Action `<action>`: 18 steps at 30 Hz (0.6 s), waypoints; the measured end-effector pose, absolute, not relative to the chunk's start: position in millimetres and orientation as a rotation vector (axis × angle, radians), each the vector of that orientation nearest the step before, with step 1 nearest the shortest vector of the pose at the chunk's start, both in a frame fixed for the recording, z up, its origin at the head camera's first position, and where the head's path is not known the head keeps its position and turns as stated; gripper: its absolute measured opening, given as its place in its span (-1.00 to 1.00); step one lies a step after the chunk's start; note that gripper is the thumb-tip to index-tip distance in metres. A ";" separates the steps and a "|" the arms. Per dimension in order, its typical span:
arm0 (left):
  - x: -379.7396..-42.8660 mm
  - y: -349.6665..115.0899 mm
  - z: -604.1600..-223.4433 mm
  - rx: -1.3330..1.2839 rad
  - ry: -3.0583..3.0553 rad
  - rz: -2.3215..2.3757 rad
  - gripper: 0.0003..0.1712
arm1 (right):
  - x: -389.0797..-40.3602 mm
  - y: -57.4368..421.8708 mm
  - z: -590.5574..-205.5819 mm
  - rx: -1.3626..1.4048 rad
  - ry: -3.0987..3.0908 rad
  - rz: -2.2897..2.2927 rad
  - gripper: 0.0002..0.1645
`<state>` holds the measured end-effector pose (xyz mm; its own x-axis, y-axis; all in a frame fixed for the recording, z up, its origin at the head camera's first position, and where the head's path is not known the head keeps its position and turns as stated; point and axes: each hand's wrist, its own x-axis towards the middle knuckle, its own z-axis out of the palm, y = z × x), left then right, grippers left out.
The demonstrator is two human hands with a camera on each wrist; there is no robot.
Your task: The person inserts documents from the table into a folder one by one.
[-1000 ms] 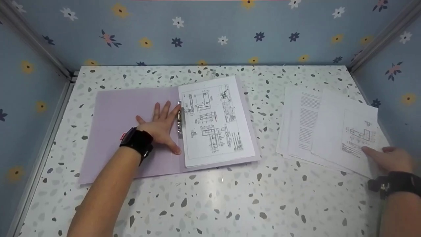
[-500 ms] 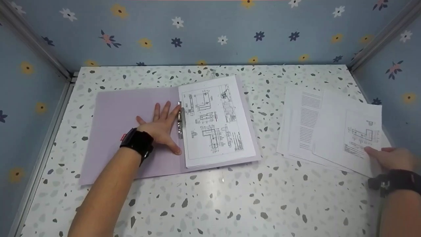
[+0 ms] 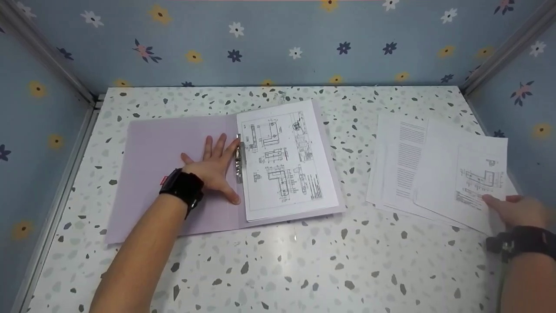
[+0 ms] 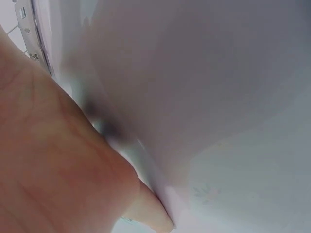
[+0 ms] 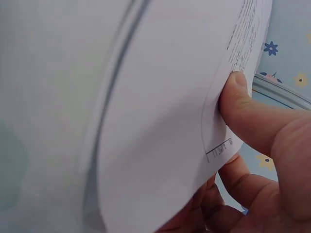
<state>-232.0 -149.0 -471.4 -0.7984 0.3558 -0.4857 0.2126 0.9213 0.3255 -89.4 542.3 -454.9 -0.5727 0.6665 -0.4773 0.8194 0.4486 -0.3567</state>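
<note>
– what's nearest?
– the right hand (image 3: 523, 211), its thumb and fingers clamped on the edge of a printed sheet (image 3: 451, 174), which lies partly over other papers (image 3: 397, 174) at the right of the surface (image 3: 304, 265).
– and the left hand (image 3: 210, 171)?
– fingers spread apart, laid on the left cover of the open lilac folder (image 3: 156, 152), one fingertip just beside the metal clip (image 3: 239, 169).
– past the clip?
– a drawing (image 3: 286, 169) on the folder's right side, well apart from the sheet.
– and farthest back?
– a blue wall (image 3: 269, 48) with flowers.
</note>
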 end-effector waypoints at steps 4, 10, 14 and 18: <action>-232.3 -148.9 -471.7 0.402 2.510 0.347 0.88 | -87.8 544.8 -456.0 1.252 2.456 -0.827 0.32; -233.7 -150.1 -472.2 0.403 2.508 0.335 0.88 | -87.4 548.9 -458.5 1.267 2.400 -0.887 0.32; -234.6 -149.9 -472.4 0.412 2.511 0.330 0.89 | -85.5 553.0 -456.5 1.292 2.358 -0.938 0.33; -233.6 -150.0 -473.6 0.410 2.513 0.345 0.89 | -85.6 562.3 -454.5 1.239 2.373 -1.000 0.30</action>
